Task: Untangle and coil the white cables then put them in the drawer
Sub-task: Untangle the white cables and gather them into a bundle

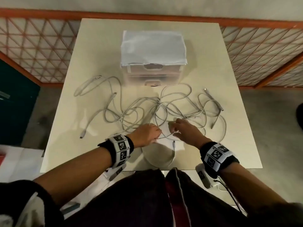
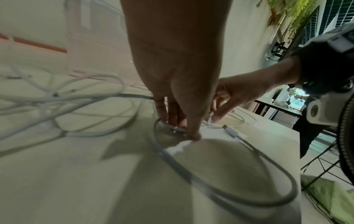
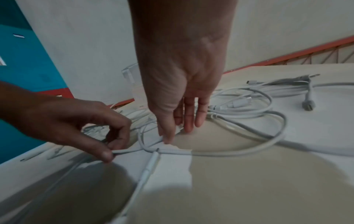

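Several white cables [image 1: 147,107] lie tangled across the middle of the pale table [image 1: 237,145]. Behind them stands a translucent drawer unit [image 1: 154,76], both drawers closed, with a white cloth over its top. My left hand [image 1: 158,134] pinches one cable between thumb and forefinger [image 3: 110,151] just above the tabletop. My right hand [image 1: 174,131] is close beside it, fingers pointing down, and its thumb and fingertips [image 3: 166,140] pinch the same cable stretch. From the hands a cable loop [image 2: 249,195] runs toward the table's front edge, ending in a connector [image 2: 230,131].
Loose cable ends reach out to the left [image 1: 82,134] and right [image 1: 213,99] of the tangle. An orange lattice railing [image 1: 41,46] runs behind the table. A teal cabinet [image 1: 14,104] stands to the left. The table's front edge is close to my body.
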A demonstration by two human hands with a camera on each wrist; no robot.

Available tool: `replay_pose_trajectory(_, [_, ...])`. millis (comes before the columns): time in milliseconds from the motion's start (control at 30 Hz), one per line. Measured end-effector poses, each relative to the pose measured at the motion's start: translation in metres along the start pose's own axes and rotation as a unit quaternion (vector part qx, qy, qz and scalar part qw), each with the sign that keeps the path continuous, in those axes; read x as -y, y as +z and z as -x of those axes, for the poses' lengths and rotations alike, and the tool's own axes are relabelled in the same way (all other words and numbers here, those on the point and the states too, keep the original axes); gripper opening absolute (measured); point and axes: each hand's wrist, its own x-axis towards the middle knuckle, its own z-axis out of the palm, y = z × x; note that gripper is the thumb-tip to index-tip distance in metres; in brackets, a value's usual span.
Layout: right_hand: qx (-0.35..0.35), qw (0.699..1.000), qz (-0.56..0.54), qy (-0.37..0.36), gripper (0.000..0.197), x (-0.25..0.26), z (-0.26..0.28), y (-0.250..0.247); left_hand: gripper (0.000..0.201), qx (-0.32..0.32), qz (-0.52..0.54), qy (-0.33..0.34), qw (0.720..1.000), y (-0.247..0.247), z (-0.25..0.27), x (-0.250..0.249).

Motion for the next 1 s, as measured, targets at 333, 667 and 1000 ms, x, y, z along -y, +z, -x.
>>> replay_pose_trajectory(333, [-0.011, 0.996, -0.071, -0.055, 0.029, 0.03, 0.001, -0.015, 0.013, 0.002, 0.187, -0.068, 0.98, -0.064, 0.015, 0.007])
replay_pose_trajectory(667, [-0.105, 0.987, -0.095, 0.072, 0.043, -0.002, -0.005, -0.044, 0.01, -0.168, 0.352, -0.098, 0.915, -0.094, 0.037, 0.027])
replay_pose_trajectory(1000, [-0.205, 0.966, -0.11, -0.116, 0.032, 0.076, -0.047, -0.08, 0.01, -0.365, 0.369, -0.007, 0.855, -0.151, 0.023, 0.006])
